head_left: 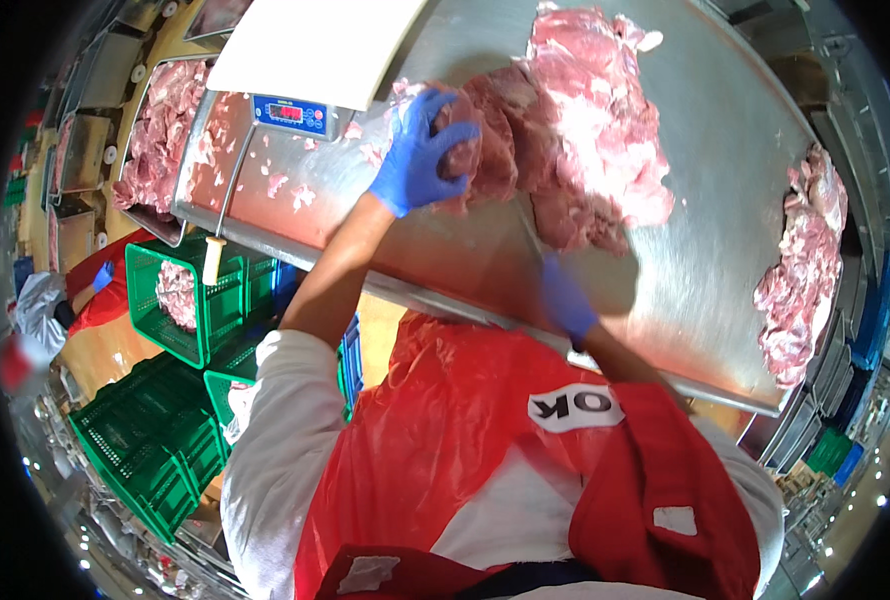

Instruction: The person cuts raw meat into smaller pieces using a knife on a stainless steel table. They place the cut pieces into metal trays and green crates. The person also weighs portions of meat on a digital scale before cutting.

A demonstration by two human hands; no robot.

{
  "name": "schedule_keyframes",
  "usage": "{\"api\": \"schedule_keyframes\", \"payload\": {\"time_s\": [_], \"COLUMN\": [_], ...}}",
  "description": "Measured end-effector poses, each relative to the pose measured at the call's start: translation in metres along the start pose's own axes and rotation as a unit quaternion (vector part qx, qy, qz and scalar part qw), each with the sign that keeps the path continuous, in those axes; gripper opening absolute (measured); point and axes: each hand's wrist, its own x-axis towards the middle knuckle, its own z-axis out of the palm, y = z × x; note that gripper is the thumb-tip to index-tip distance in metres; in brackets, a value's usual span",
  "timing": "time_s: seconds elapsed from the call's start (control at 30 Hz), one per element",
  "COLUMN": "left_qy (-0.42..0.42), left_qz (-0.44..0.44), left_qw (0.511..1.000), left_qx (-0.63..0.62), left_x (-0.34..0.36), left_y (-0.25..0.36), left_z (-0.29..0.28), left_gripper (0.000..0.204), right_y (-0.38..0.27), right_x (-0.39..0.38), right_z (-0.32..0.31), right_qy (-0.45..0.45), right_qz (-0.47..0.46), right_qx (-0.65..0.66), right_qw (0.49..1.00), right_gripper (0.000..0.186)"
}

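My left hand (pixel 417 155), in a blue glove, grips a dark red piece of raw meat (pixel 490 135) with its fingers curled over the left end. That piece lies against a larger pile of raw meat (pixel 600 110) on the steel table (pixel 710 290). Closer to me, my right hand (pixel 568 302), also gloved in blue, is blurred by motion below the pile. It appears closed around a knife, whose thin, smeared blade points toward the meat; the handle is hidden in the glove.
A scale (pixel 290 114) with a white board (pixel 310 45) stands at the far left, beside a metal tray of meat (pixel 165 135). A hook-like tool (pixel 214 258) hangs over the edge. Green crates (pixel 155 440) stand below left. More meat (pixel 805 265) lies right. Another person's gloved hand (pixel 103 275) shows far left.
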Motion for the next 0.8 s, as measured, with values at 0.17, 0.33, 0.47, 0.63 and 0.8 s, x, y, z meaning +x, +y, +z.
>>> {"api": "schedule_keyframes", "payload": {"time_s": [0.17, 0.33, 0.47, 0.63, 0.8], "left_qy": [-0.081, -0.058, -0.07, -0.135, -0.177], "left_qz": [0.048, 0.052, 0.072, 0.111, 0.213], "left_qw": [0.994, 0.996, 0.994, 0.98, 0.948], "left_qx": [0.047, 0.05, 0.041, 0.099, 0.158], "left_x": [-0.027, -0.022, -0.036, -0.052, -0.068], "left_y": [-0.002, 0.005, -0.005, -0.013, -0.02], "left_z": [-0.021, -0.022, -0.008, -0.012, -0.026], "left_gripper": [0.057, 0.048, 0.042, 0.042, 0.025], "right_y": [0.008, -0.056, -0.086, -0.055, -0.003], "right_x": [0.017, 0.22, 0.293, 0.213, 0.046], "right_z": [-0.029, -0.131, -0.138, -0.077, -0.013], "right_qy": [0.288, 0.107, 0.094, 0.038, 0.028], "right_qz": [-0.192, -0.045, -0.027, 0.014, -0.055], "right_qx": [-0.309, 0.124, 0.047, 0.13, 0.038], "right_qw": [0.886, 0.985, 0.994, 0.991, 0.997], "right_gripper": [0.049, 0.03, 0.031, 0.029, 0.039]}}
